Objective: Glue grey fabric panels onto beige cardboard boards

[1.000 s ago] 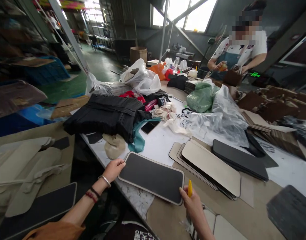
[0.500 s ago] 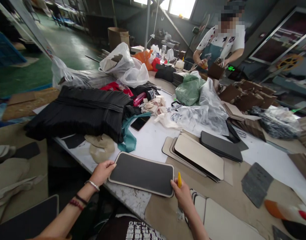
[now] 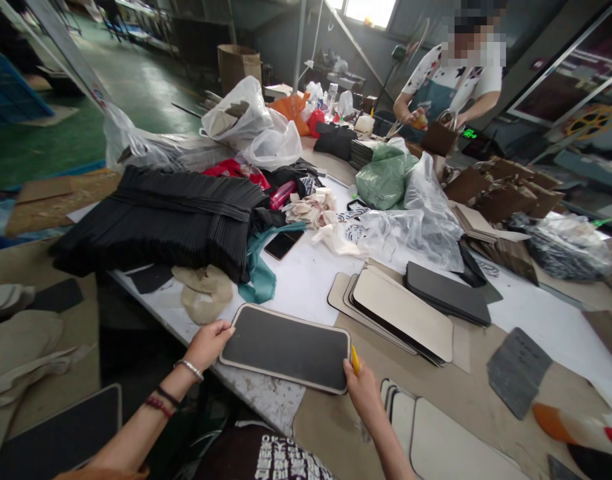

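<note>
Not a lot going on in the last second tbh. The view has swung to the right a little, and a white bottle with an orange end (image 3: 561, 423) is now in sight at the right. The flat black rounded-corner panel with a beige border (image 3: 286, 348) is basically where it was, out in front of the person over the near edge of the white-topped bench (image 3: 306, 273). Can't tell if it's resting there or held just clear.

Left-hand grip (image 3: 209, 343) is pinched down on its left end, thumb on top. Right-hand grip (image 3: 363, 387) pinches the near right corner, with a slim yellow stick-like thing (image 3: 355, 360) tucked in the same fingers. That yellow bit leans more toward the panel now. I'd read it as handling carrying on: panel not released, not on any pile.

Writing? White block characters (image 3: 291, 460) on the dark cloth at the person's lap, too warped to read. Faint marks on the dark grey angular sheet (image 3: 521, 373), also illegible. Green lit sign (image 3: 469, 134) at the back, too small. No brand I can make out.
</note>
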A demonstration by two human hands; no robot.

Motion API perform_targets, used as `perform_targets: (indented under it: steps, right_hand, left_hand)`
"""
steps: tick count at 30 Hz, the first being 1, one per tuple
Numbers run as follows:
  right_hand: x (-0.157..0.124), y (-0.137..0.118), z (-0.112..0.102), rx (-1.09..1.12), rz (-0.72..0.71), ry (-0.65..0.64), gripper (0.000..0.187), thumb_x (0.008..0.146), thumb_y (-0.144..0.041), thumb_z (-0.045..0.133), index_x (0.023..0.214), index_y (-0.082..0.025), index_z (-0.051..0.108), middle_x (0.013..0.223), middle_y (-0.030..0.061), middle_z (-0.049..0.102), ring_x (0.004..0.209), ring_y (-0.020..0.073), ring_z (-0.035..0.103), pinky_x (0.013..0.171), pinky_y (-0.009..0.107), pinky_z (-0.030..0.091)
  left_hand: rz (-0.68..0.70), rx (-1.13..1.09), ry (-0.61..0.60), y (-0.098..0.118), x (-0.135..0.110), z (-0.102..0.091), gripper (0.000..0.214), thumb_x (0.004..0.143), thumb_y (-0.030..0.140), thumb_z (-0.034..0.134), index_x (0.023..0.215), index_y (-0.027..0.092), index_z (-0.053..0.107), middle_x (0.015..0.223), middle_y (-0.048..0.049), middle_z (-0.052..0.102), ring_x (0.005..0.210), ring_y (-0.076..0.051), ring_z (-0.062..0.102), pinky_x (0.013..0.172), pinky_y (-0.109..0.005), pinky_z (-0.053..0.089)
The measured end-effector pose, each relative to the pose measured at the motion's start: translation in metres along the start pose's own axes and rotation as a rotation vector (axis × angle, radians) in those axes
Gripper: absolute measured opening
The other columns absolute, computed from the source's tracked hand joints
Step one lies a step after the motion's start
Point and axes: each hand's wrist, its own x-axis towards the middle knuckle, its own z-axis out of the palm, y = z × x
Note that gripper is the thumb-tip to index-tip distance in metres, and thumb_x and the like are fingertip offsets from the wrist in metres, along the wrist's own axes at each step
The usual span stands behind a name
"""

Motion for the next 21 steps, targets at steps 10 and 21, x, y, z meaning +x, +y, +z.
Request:
perform_targets:
  steps: [10,21]
  right_hand:
    - [0.0009,0.0008,0.0045,-0.037,0.004,-0.007,0.027,0.082,-0.033,0.034,0.08,-0.019,0.057,0.068,0.0038,0.063,0.068,0.0176,0.059,0.061,0.024,0.037]
    - [0.0007,-0.0018,0.0058,-0.066,0.009,-0.011,0.026,0.083,-0.032,0.033,0.078,-0.02,0.056,0.067,0.0037,0.063,0.067,0.0177,0.059,0.06,0.024,0.037]
  left_hand:
    - [-0.001,-0.01,0.002,0.0015,-0.0001,0.0023,0.027,0.055,0.045,0.05,0.053,0.018,0.052,0.049,0.0028,0.052,0.054,-0.015,0.05,0.055,-0.026,0.039]
    - [-0.002,0.026,0.039,-0.0009,0.0003,0.0019,0.025,0.055,0.043,0.05,0.047,0.019,0.047,0.044,0.0051,0.044,0.05,-0.013,0.044,0.053,-0.025,0.036]
